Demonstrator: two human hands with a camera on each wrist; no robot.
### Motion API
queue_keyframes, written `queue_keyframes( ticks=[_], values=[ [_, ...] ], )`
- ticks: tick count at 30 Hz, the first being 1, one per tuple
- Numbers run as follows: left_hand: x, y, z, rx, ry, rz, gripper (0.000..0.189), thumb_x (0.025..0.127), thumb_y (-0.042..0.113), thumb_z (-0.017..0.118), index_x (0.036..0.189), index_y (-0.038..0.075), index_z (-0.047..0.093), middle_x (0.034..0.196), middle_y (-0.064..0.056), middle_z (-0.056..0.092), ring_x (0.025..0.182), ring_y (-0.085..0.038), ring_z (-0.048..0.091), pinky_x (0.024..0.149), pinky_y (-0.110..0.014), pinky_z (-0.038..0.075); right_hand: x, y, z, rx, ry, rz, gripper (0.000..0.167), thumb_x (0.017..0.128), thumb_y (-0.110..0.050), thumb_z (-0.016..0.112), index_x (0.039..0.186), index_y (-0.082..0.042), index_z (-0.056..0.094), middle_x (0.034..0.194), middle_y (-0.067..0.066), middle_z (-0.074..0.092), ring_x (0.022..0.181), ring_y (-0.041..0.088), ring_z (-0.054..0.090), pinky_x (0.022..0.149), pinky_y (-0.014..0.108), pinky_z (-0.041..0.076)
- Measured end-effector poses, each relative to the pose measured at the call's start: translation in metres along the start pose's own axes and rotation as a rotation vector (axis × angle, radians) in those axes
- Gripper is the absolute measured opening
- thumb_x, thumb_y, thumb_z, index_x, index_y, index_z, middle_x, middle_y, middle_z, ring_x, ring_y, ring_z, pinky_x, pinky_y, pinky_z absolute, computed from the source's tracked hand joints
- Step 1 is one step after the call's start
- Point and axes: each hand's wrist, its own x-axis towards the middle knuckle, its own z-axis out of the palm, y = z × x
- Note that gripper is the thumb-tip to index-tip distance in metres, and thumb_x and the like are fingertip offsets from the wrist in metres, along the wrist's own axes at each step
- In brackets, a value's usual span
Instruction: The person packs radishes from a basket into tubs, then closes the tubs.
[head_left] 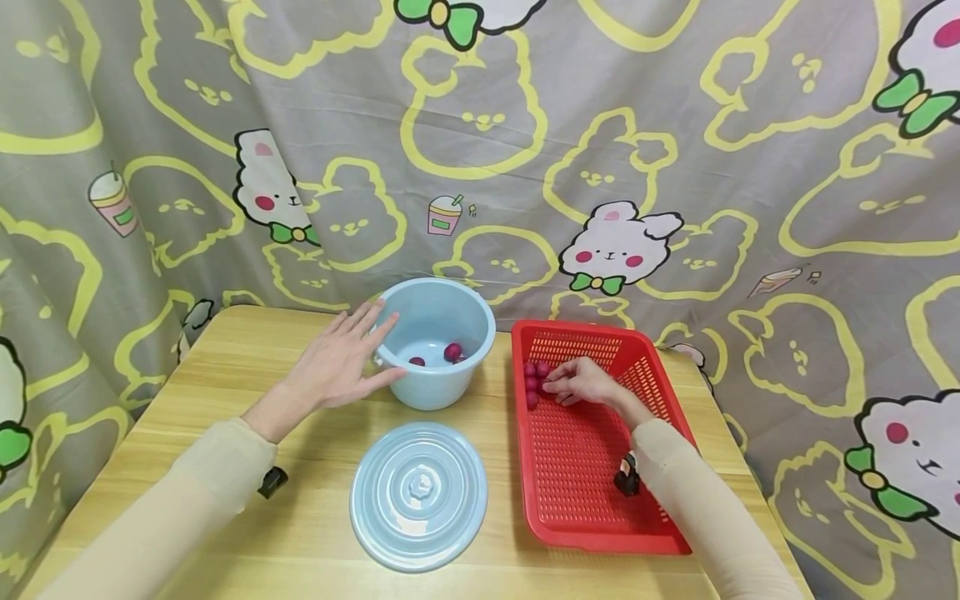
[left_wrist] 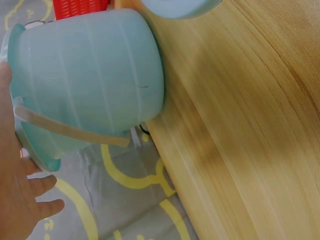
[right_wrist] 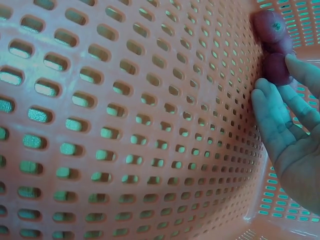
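Observation:
My left hand (head_left: 337, 358) lies with its fingers straight and spread at the left rim of a light blue plastic bucket (head_left: 431, 390). In the left wrist view, the bucket's pale handle (left_wrist: 70, 129) hangs down its side. A few dark red radishes (head_left: 453, 352) lie at the bottom of the bucket. Inside a red perforated basket (head_left: 527, 467), my right hand (head_left: 581, 382) reaches to several small round radishes (head_left: 532, 400) along the left wall. Seen from the right wrist, thumb and fingertips pinch one radish (right_wrist: 276, 69) at the end of the row.
The bucket's round blue lid (head_left: 393, 521) lies flat on the wooden table (head_left: 300, 533), in front of the bucket and left of the basket. A grey curtain (head_left: 495, 200) with yellow outlined cartoon figures hangs behind the table.

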Motion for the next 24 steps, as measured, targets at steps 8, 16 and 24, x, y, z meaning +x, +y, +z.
queue_keyframes(
  ticks=[8,16,24],
  values=[
    [0.001,0.0,0.0,0.001,0.001,0.001,0.094,0.099,0.071,0.053,0.168,0.012,0.028,0.178,-0.018,0.016,0.163,-0.043,0.026,0.13,-0.064,0.028,-0.002,0.001,-0.006,0.02,-0.009,-0.019,0.035,0.097,-0.016,0.077,0.12,0.01,0.072,0.1,0.019,0.08,0.078,0.02,0.076,0.077,0.04,0.068],
    [0.001,-0.001,0.001,0.012,0.009,0.006,0.094,0.098,0.071,0.054,0.167,0.012,0.03,0.177,-0.018,0.019,0.162,-0.042,0.028,0.128,-0.065,0.03,-0.005,-0.003,-0.008,0.071,0.0,-0.022,0.036,0.098,-0.016,0.076,0.121,0.011,0.07,0.099,0.021,0.078,0.076,0.019,0.074,0.078,0.042,0.068],
    [0.0,-0.001,0.002,0.009,0.011,0.006,0.094,0.098,0.071,0.054,0.167,0.012,0.03,0.177,-0.018,0.018,0.162,-0.042,0.027,0.129,-0.065,0.03,-0.009,-0.01,-0.007,0.078,-0.003,-0.056,0.036,0.099,-0.016,0.074,0.122,0.01,0.07,0.1,0.022,0.079,0.081,0.026,0.077,0.081,0.047,0.068]
  ],
)
